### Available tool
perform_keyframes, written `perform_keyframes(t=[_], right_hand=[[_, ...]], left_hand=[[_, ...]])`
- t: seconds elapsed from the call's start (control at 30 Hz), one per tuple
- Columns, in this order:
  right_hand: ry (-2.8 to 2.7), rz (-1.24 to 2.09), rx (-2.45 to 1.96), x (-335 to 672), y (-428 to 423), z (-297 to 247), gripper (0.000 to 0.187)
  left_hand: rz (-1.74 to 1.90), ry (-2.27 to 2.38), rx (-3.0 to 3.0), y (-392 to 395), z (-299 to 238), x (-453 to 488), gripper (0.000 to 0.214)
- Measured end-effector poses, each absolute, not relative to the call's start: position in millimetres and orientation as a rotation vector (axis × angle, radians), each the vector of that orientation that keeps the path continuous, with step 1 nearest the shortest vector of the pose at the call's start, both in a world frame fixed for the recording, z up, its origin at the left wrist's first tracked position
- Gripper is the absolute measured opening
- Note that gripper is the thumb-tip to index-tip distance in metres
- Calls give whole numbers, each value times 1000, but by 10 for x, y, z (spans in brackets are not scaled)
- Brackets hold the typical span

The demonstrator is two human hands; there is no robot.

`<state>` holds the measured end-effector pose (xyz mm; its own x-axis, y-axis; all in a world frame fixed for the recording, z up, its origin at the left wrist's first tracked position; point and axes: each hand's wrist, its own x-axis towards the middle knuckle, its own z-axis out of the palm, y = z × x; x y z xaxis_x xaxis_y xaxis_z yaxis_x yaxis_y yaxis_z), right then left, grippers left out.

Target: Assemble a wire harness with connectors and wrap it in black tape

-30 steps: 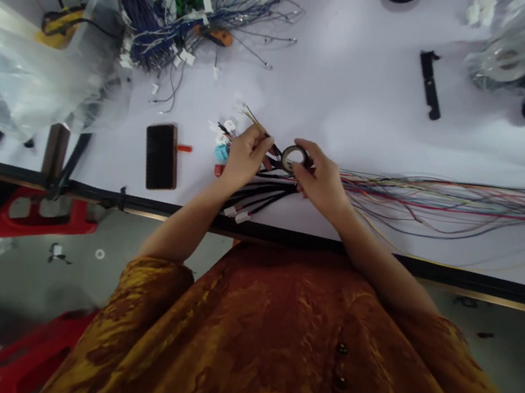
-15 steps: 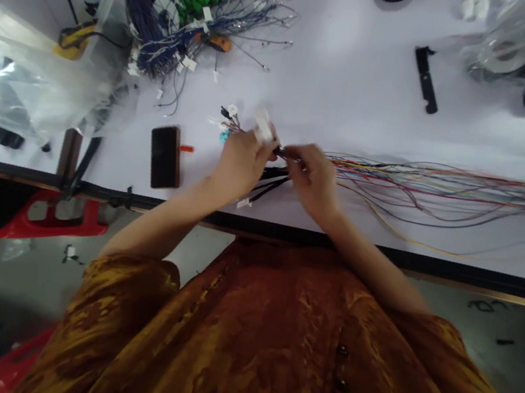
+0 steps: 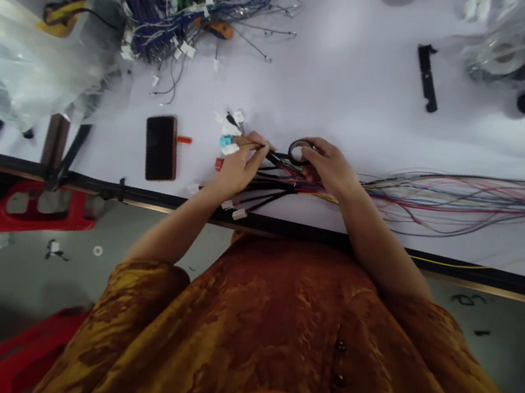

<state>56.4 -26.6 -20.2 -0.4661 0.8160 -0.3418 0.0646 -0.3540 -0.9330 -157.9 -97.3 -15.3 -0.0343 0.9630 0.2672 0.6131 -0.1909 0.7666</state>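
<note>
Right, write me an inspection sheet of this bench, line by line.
Surface: white bench top with a black front edge.
Items in hand: roll of black electrical tape; black wire harness with white connectors.
Clutter: smartphone, black bracket, clear plastic bag.
Hands: left hand pinching the harness; right hand holding the tape.
Cables: multicoloured wires fanning right; blue wire bundle with green connectors.
Surroundings: red plastic object on a grey floor with scraps.
</note>
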Motion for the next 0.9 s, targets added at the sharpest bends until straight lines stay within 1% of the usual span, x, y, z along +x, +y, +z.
perform_keyframes(t=[0.1, 0.17, 0.27, 0.3, 0.33, 0.37, 0.4, 0.47, 0.5, 0.6, 0.7, 0.8, 0.9], right_hand=[[-1258, 1884, -1197, 588, -228, -256, 15], [-1241, 1842, -1204, 581, -178, -180, 17], [-1352, 1592, -1119, 626, -140, 170, 26], [-1410, 1475, -1055, 660, -152, 314, 29], [-1467, 1368, -986, 699, -180, 443, 31], [-1517, 1292, -919, 735, -219, 537, 32], [-1562, 1266, -872, 764, -268, 583, 33], [-1619, 1354, -850, 780, -379, 509, 36], [-1626, 1442, -876, 766, -435, 401, 37], [-1570, 1637, -992, 668, -572, -5, 43], [-1512, 1683, -1017, 583, -629, -241, 44], [-1478, 1697, -1007, 566, -621, -246, 42], [-1478, 1643, -1026, 600, -659, -164, 41]], left_hand=[[979, 1599, 1798, -714, -168, -1623, 35], [956, 1585, 1750, -556, -58, -1608, 40], [1121, 1560, 1822, -487, 323, -1524, 46], [1229, 1544, 1883, -527, 466, -1487, 46], [1283, 1492, 1986, -596, 586, -1452, 40], [1342, 1543, 2005, -684, 665, -1421, 34], [1344, 1565, 2014, -782, 687, -1398, 33], [1346, 1633, 1888, -966, 553, -1380, 45], [1324, 1683, 1697, -1037, 415, -1388, 50], [1200, 1662, 1268, -1137, -45, -1469, 56], [1103, 1566, 1234, -1119, -237, -1569, 52], [987, 1482, 1357, -1083, -160, -1593, 43], [997, 1516, 1352, -1072, -64, -1526, 40]])
